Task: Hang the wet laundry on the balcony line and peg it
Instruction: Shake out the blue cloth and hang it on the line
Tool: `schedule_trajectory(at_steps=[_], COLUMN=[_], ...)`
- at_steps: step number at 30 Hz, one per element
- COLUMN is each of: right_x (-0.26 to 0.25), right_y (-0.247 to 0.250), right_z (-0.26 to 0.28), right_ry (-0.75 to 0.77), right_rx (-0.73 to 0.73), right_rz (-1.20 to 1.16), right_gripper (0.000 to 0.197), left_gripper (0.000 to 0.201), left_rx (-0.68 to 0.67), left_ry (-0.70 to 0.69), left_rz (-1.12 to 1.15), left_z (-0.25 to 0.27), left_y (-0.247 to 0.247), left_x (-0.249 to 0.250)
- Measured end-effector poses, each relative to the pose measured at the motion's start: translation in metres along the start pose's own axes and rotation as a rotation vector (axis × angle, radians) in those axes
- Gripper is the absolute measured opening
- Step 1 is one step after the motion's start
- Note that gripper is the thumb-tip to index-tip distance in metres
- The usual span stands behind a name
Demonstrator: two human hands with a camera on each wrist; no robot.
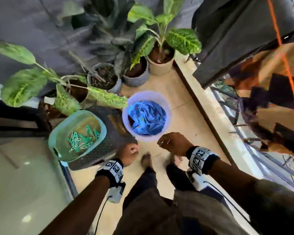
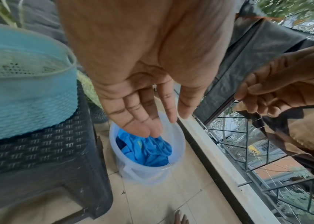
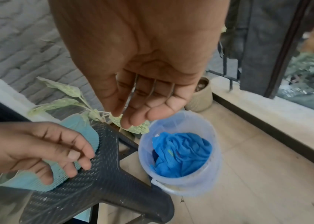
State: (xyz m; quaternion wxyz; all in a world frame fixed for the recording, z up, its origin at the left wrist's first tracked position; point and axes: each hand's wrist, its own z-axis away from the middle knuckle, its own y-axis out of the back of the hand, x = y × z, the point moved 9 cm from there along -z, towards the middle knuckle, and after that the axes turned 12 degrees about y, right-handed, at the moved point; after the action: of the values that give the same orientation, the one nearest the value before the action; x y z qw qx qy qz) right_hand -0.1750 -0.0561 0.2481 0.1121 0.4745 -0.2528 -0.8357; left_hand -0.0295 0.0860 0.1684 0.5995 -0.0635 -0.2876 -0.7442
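Note:
A crumpled blue wet garment [image 1: 148,116] [image 2: 144,151] [image 3: 181,154] lies in a translucent bucket [image 1: 168,107] [image 2: 181,136] [image 3: 215,136] on the balcony floor. My left hand [image 1: 131,150] [image 2: 152,121] hovers above the bucket's near left rim, fingers straight and holding nothing. At the near right rim is my right hand [image 1: 170,142] [image 3: 138,116], fingers relaxed and also holding nothing. Green pegs [image 1: 81,138] lie in a teal mesh basket [image 1: 58,129] on a dark woven stool [image 1: 112,133]. An orange line [image 1: 278,36] runs overhead at the right.
Potted plants [image 1: 159,48] crowd the floor behind the bucket and stool. A dark cloth [image 1: 236,39] and a brown patterned cloth [image 1: 270,102] hang along the right, over the low ledge [image 1: 210,102] and railing. My bare feet [image 1: 146,160] stand just behind the bucket.

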Motion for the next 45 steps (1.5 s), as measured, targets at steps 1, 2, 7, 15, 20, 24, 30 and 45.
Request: schedule_trajectory(at_steps=[1, 2, 7, 15, 20, 24, 30, 45], right_x=[0.006, 0.015, 0.064, 0.161, 0.211, 0.232, 0.245, 0.2], right_y=[-0.007, -0.014, -0.042, -0.098, -0.139, -0.178, -0.222, -0.119], right_z=[-0.003, -0.007, -0.042, -0.158, -0.228, -0.266, -0.297, -0.242], right_ry=[-0.039, -0.087, -0.234, -0.167, -0.179, -0.186, -0.148, -0.108], right_rx=[-0.007, -0.005, -0.023, -0.054, -0.103, -0.239, -0.335, 0.134], right_rz=[-0.033, -0.081, -0.177, -0.07, 0.01, 0.135, 0.226, -0.199], right_gripper=[0.012, 0.013, 0.026, 0.017, 0.027, 0.024, 0.044, 0.017], left_gripper=[0.008, 0.006, 0.013, 0.012, 0.043, 0.067, 0.052, 0.047], left_rx=[-0.001, 0.009, 0.018, 0.07, 0.127, 0.208, 0.288, 0.313], left_ry=[0.031, 0.046, 0.105, 0.061, 0.016, -0.034, -0.138, -0.183], left_rz=[0.036, 0.025, 0.018, 0.101, 0.109, 0.147, 0.139, 0.189], left_z=[-0.007, -0.011, -0.041, -0.146, -0.201, -0.23, -0.236, -0.177], left_y=[-0.001, 0.0, -0.002, -0.026, -0.044, -0.054, -0.056, -0.044], left_x=[-0.01, -0.015, -0.034, -0.067, -0.085, -0.104, -0.109, -0.094])
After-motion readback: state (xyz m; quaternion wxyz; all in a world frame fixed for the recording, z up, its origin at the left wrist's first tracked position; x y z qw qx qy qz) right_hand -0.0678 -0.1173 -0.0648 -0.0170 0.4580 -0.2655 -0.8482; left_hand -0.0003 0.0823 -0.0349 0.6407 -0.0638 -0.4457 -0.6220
